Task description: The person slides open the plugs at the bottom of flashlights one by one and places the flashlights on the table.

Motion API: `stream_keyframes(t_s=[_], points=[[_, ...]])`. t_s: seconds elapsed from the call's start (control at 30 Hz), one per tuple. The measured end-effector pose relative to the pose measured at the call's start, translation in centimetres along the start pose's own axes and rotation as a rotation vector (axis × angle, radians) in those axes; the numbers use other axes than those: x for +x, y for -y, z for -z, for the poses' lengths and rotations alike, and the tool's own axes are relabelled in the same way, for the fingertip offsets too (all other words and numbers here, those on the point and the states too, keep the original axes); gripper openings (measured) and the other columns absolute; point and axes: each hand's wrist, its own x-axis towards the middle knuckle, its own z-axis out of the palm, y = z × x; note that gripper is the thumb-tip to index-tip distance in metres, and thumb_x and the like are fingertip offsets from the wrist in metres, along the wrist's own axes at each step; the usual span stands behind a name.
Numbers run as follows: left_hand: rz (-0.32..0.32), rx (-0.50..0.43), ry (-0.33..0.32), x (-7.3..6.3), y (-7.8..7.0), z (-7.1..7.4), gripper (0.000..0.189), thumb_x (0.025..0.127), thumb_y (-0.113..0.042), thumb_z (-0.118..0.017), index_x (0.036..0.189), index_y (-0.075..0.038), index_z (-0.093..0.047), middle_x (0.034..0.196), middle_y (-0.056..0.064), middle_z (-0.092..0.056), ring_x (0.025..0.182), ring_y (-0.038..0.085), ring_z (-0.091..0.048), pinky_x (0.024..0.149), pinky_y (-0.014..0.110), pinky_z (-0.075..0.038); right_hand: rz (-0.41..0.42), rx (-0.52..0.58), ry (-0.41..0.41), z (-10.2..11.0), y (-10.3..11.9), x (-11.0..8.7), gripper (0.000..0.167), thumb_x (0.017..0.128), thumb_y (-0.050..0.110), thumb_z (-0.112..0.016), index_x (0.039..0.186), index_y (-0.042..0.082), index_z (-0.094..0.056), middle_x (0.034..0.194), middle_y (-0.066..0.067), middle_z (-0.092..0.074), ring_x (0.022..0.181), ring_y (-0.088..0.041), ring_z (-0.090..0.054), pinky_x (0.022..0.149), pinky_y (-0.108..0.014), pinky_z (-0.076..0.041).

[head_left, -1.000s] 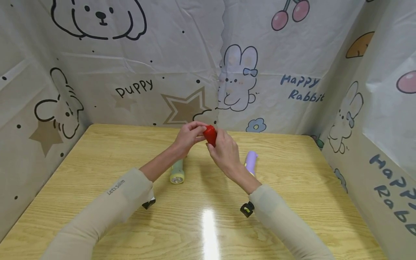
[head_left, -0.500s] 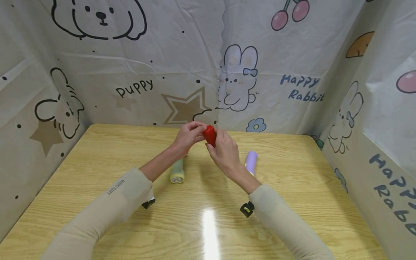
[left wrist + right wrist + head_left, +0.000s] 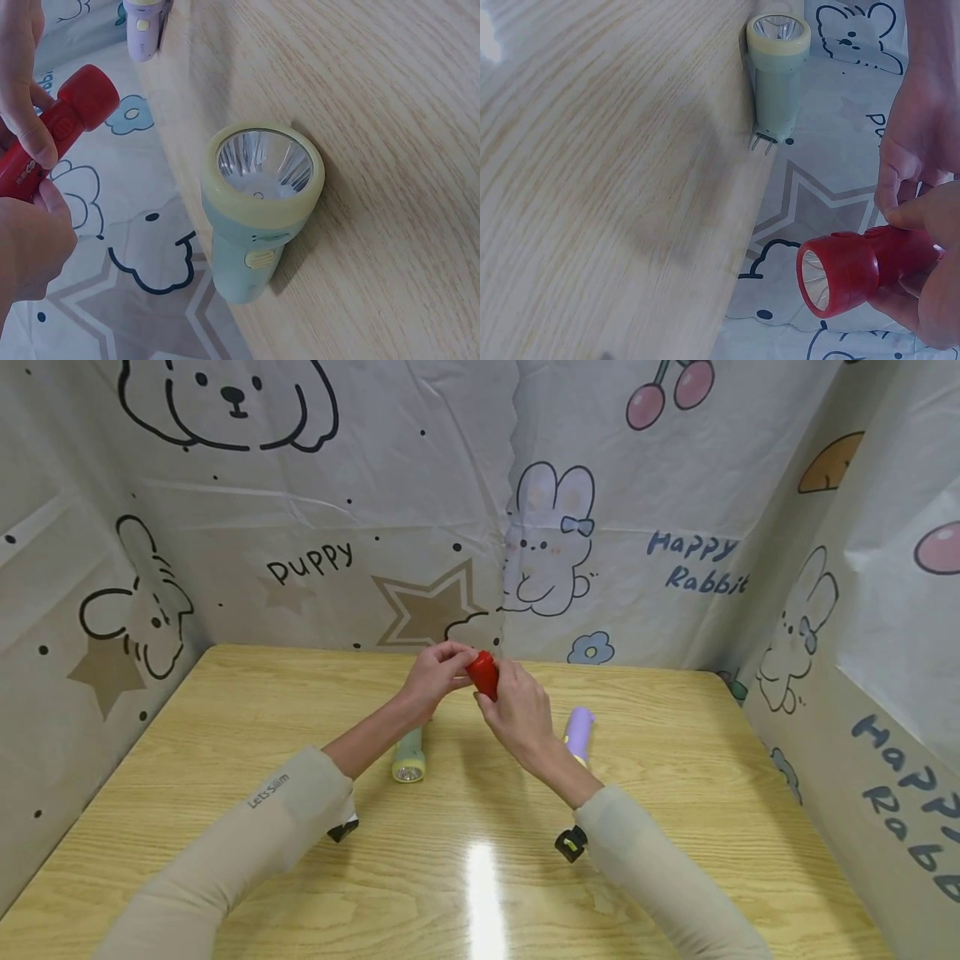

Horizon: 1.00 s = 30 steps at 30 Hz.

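Note:
A red flashlight (image 3: 483,675) is held in the air above the far edge of the table, between both hands. My right hand (image 3: 521,706) grips its body; in the right wrist view its lens end (image 3: 817,281) points left, away from the palm. My left hand (image 3: 435,678) has thumb and fingers bent against the flashlight from the other side, partly hidden behind it. In the left wrist view, fingers of both hands lie along the red body near a raised switch (image 3: 64,124).
A green flashlight (image 3: 251,255) with a cream rim lies on the wooden table (image 3: 420,877), two metal prongs (image 3: 763,142) at its tail. Right of it lies a purple flashlight (image 3: 580,731), partly behind the right forearm. Printed cloth (image 3: 337,502) encloses the table's back and sides.
The red flashlight has tilted and shifted very slightly left between my fingers. Both arms stay where they were, and the other flashlights have not moved.

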Motion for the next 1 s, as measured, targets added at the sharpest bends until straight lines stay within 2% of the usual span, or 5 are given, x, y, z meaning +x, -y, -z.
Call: stream_keyframes(t_s=[0.57,1.0], points=[[-0.002,0.01,-0.011,0.13,0.12,0.0,0.022,0.102,-0.013,-0.057,0.114,0.006,-0.059,0.112,0.015,-0.058,0.092,0.022,-0.062,0.092,0.038,-0.055,-0.001,0.009,0.013,0.13,0.13,0.0,0.043,0.083,0.011,-0.082,0.114,-0.007,-0.059,0.101,-0.019,-0.068,0.084,-0.031,-0.067,0.076,-0.041,-0.061],[-0.009,0.002,0.013,0.61,0.41,-0.6,0.023,0.101,-0.013,-0.06,0.112,0.007,-0.058,0.11,0.015,-0.059,0.088,0.021,-0.063,0.092,0.039,-0.056,-0.015,-0.001,-0.001,0.24,-0.51,-0.23,0.043,0.083,0.011,-0.083,0.114,-0.007,-0.06,0.099,-0.019,-0.068,0.082,-0.03,-0.066,0.073,-0.042,-0.061]])
